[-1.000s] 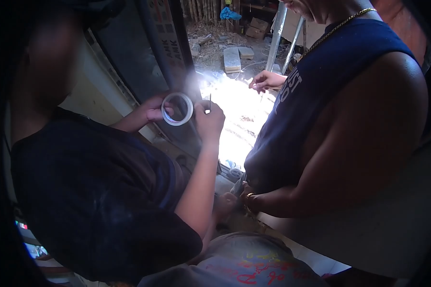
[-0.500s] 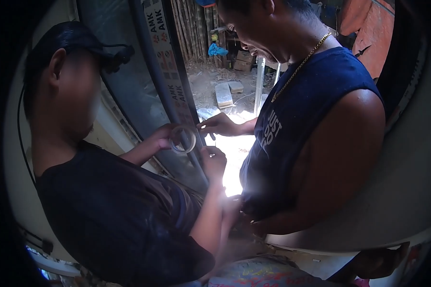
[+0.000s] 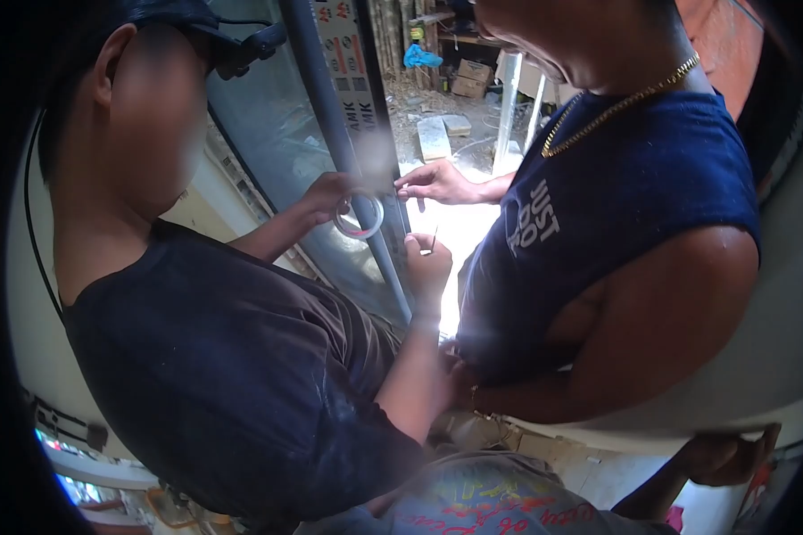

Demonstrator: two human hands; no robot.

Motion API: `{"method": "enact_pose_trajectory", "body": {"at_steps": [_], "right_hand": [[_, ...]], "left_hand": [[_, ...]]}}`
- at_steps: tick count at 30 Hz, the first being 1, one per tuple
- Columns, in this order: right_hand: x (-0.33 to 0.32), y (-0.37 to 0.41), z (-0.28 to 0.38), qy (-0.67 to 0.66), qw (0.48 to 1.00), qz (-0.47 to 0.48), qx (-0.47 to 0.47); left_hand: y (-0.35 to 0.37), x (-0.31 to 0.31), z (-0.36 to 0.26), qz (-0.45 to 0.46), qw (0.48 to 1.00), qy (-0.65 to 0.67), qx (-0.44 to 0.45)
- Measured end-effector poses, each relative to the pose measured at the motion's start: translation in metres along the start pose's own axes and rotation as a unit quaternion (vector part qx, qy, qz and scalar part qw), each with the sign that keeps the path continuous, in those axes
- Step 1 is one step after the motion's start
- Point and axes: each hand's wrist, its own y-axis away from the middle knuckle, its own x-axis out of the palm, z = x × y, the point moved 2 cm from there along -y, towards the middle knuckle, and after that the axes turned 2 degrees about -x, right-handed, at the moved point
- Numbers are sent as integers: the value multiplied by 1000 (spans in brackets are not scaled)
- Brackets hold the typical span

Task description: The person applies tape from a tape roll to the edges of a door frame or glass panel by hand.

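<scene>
My right hand (image 3: 716,456) is at the lower right, dark, beside a narrow brown edge (image 3: 766,448); its finger shape is unclear. My left hand is out of view. A co-worker in a black shirt (image 3: 214,348) has one hand (image 3: 328,198) at a tape roll (image 3: 360,214) and the other (image 3: 428,259) closed around a thin dark item. Opposite, a co-worker in a blue sleeveless top (image 3: 616,178) pinches at the edge of a dark frame (image 3: 379,116) with one hand (image 3: 442,183). That person's other, braceleted arm (image 3: 526,403) is lower down.
My printed grey shirt (image 3: 500,499) shows at the bottom. A glass pane (image 3: 272,125) stands behind the tape roll. Outside are pale blocks (image 3: 434,139), a cardboard box (image 3: 471,78) and a blue cloth (image 3: 421,56). Orange sheeting (image 3: 718,49) hangs at the upper right.
The view has shifted, and both co-workers appear larger. The tape roll and the hands by the frame sit farther right and show a little higher. My right hand appears slightly higher.
</scene>
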Motion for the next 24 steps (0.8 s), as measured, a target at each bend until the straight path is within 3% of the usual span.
{"method": "enact_pose_trajectory", "body": {"at_steps": [2,4,8,9,10,11,12,13,14,15,17,21,23,24], "right_hand": [[-3,14,-13,-52,996,-76,-15],[-4,6,-6,-30,998,-63,-6],[-15,-1,76,5,984,-8,177],[-4,-6,119,-271,949,-106,117],[8,-10,162,-524,835,-165,26],[8,-5,194,-628,774,15,81],[19,-3,209,-611,764,196,66],[46,4,238,-631,731,227,128],[79,14,261,-571,756,288,143],[118,16,275,-591,691,358,214],[183,38,303,-531,666,452,264],[271,52,343,-431,677,574,162],[294,64,373,-355,628,689,-73],[296,70,378,-333,656,675,-55]], "left_hand": [[64,2,24,36,999,8,-40],[132,-1,59,62,993,8,-101],[248,-33,167,62,968,-66,-234],[277,-47,178,62,967,-76,-237],[301,-59,184,62,963,-87,-246],[317,-70,182,58,960,-85,-262],[331,-77,180,51,955,-83,-280],[343,-85,176,46,950,-78,-298],[351,-94,170,37,944,-78,-317],[359,-101,161,24,936,-73,-343],[377,-119,150,1,920,-73,-385],[403,-146,129,-46,887,-66,-454],[415,-157,122,-65,876,-64,-474],[422,-160,118,-73,871,-63,-482]]}}
